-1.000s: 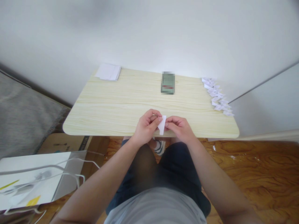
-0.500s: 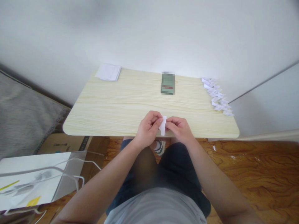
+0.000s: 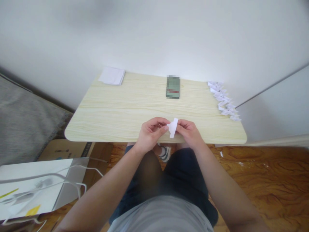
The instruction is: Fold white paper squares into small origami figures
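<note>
Between my two hands, just above the table's near edge, is a small folded white paper [image 3: 173, 127]. A narrow strip stands across it, with a pointed part toward the left. My left hand [image 3: 152, 132] pinches that point between thumb and forefinger. From the other side, my right hand [image 3: 189, 131] grips the paper, its fingertips partly hidden behind the strip. On the table's right side several folded white paper pieces [image 3: 223, 100] with pointed ends lie in a row. A stack of white paper sheets [image 3: 112, 76] rests at the back left corner.
The pale wood-grain table [image 3: 120, 112] stands against a white wall. Near its back edge lies a green, blurred-out flat object [image 3: 173, 87]. Lower left are a cardboard box [image 3: 65, 149], a white box [image 3: 60, 170] and white cables. A paper scrap [image 3: 221, 154] lies on the wooden floor.
The folded paper has shifted slightly right and turned, showing its pointed left part. My left fingers have slid outward to that point, and my left hand sits a little farther left.
</note>
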A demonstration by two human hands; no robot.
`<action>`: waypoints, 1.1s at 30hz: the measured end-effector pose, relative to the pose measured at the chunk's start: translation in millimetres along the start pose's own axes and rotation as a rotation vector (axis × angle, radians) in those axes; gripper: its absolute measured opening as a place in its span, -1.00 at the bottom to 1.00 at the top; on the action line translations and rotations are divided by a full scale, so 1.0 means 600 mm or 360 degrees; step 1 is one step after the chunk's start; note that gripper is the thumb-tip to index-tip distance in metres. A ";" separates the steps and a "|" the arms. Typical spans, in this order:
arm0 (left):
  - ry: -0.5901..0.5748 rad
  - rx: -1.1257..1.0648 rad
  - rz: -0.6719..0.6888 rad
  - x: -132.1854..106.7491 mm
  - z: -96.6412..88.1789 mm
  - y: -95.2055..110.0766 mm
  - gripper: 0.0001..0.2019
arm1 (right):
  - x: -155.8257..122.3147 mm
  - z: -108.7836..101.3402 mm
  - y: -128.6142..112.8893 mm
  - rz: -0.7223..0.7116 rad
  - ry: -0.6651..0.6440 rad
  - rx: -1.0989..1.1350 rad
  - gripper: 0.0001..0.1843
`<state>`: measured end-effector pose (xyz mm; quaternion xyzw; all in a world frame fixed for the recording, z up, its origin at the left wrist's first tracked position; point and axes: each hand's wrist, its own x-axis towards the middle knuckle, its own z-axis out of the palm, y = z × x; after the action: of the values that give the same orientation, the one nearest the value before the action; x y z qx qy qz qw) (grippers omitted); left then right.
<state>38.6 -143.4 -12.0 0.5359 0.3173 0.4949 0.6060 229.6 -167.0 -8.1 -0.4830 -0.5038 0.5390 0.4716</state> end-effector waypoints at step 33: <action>-0.0122 -0.0220 0.0020 0.006 0.007 -0.007 -0.86 | -0.001 -0.001 -0.012 0.0016 -0.0302 -0.0188 -0.60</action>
<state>44.4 -141.2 -14.8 0.5133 0.2555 0.4987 0.6500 230.6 -167.3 -0.7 -0.4595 -0.5747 0.5539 0.3897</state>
